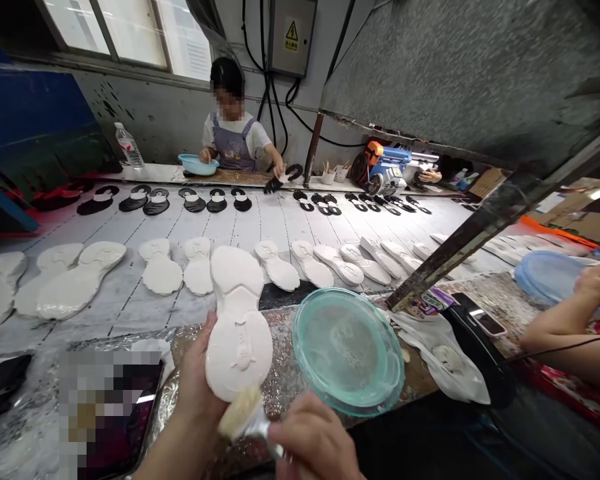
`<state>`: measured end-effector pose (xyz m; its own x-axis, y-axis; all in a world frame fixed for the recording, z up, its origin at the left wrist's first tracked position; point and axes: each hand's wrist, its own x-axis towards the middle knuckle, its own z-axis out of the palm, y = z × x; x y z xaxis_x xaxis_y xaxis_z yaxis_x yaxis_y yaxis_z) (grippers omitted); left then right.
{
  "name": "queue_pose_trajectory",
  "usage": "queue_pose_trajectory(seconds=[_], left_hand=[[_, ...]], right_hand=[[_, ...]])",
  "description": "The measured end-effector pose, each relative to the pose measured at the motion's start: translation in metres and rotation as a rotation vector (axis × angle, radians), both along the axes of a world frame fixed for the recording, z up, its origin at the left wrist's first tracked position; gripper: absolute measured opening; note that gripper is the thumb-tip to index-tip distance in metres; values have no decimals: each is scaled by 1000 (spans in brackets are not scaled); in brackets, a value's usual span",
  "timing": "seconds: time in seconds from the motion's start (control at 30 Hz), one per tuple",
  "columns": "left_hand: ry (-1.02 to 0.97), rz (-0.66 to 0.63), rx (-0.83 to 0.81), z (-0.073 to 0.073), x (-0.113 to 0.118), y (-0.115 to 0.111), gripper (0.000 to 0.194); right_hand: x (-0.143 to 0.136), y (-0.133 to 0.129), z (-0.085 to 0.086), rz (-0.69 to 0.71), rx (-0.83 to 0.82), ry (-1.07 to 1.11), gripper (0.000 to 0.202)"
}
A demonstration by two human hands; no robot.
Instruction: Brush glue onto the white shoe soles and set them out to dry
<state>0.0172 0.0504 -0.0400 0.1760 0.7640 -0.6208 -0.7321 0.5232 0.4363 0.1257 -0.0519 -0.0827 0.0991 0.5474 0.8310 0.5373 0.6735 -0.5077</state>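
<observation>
My left hand grips a white shoe sole along its left edge and holds it up, toe and heel in line, above the near ledge. A brush with pale bristles is in my right hand, whose fingers wrap its handle. The bristles lie at the lower edge of the sole; whether they touch it I cannot tell. Just right of the sole stands a round turquoise bowl with cloudy liquid in it.
White soles lie in a row on the pale belt, with black soles beyond. Across it a person handles a black sole. A slanted metal post rises at right. Phones rest on the ledge. Another person's arm is far right.
</observation>
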Motion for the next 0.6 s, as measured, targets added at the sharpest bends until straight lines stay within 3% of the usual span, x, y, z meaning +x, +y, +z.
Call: queue_pose_trajectory(seconds=[0.07, 0.17, 0.23, 0.3, 0.43, 0.5, 0.6], left_hand=[[-18, -50, -21, -3, -4, 3, 41], [67, -113, 8, -10, -11, 1, 39], [183, -156, 131, -15, -14, -4, 33], [297, -194, 286, -18, -15, -13, 28], [382, -76, 426, -19, -12, -26, 21], [354, -32, 379, -16, -9, -26, 22], [107, -187, 97, -11, -8, -14, 22]], right_hand=[[7, 3, 2, 12, 38, -1, 32], [16, 5, 6, -69, 23, 108, 21], [21, 6, 10, -123, -76, 231, 19], [25, 6, 18, -91, -198, 228, 19], [27, 10, 33, -6, -218, 127, 18], [26, 12, 34, -12, -212, 137, 20], [30, 10, 25, 23, -244, 110, 23]])
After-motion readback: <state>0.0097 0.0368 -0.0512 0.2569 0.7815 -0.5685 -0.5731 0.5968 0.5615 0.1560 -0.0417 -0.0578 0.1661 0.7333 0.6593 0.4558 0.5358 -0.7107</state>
